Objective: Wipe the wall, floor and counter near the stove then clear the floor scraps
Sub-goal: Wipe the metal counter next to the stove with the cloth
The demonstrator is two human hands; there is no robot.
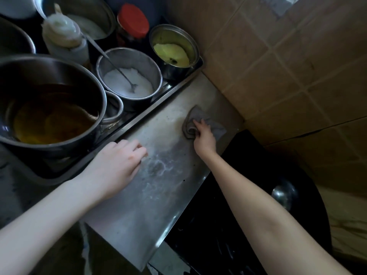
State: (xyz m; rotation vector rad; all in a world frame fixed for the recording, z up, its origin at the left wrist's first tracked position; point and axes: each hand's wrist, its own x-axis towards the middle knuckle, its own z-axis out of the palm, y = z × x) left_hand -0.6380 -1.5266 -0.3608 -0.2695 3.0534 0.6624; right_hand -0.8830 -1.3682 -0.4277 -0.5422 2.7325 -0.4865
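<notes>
The head view looks steeply down from above the person's chest onto the steel table [158,195], near enough that both forearms [268,205] run in from the bottom edge and end about mid-frame. It faces the corner where the tiled wall [278,66] meets the table – the wall fills the upper right, the pots [49,76] crowd the upper left, and the dark stove [198,245] sits at the lower right. The wide lens bends straight edges toward the frame's borders

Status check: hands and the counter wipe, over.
Right hand grips grey rag on steel counter. Left hand open, fingertips on counter. White residue mid-counter. Nothing blocking.
</notes>
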